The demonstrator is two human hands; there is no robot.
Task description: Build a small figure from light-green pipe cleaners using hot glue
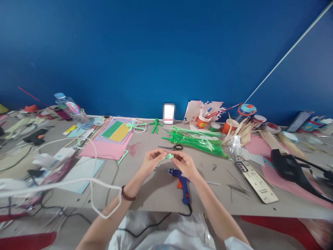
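Observation:
Between both hands is a small light green pipe cleaner piece (170, 156), bunched up into a knot. My left hand (153, 160) pinches its left end, and my right hand (186, 164) closes its fingers on the right side. Just below them a blue glue gun (185, 185) lies on the table, its nozzle pointing up and left under my right hand. Black-handled scissors (177, 147) rest right behind my hands. A bent light green pipe cleaner (123, 157) lies to the left.
Behind stand a green pipe cleaner figure (155, 125) and a bagged bundle of green pipe cleaners (197, 141). Coloured sheets (104, 150) and a white cable (104, 180) are on the left. At right are a phone (257, 182), thin wires (238, 187) and paper cups (203, 121).

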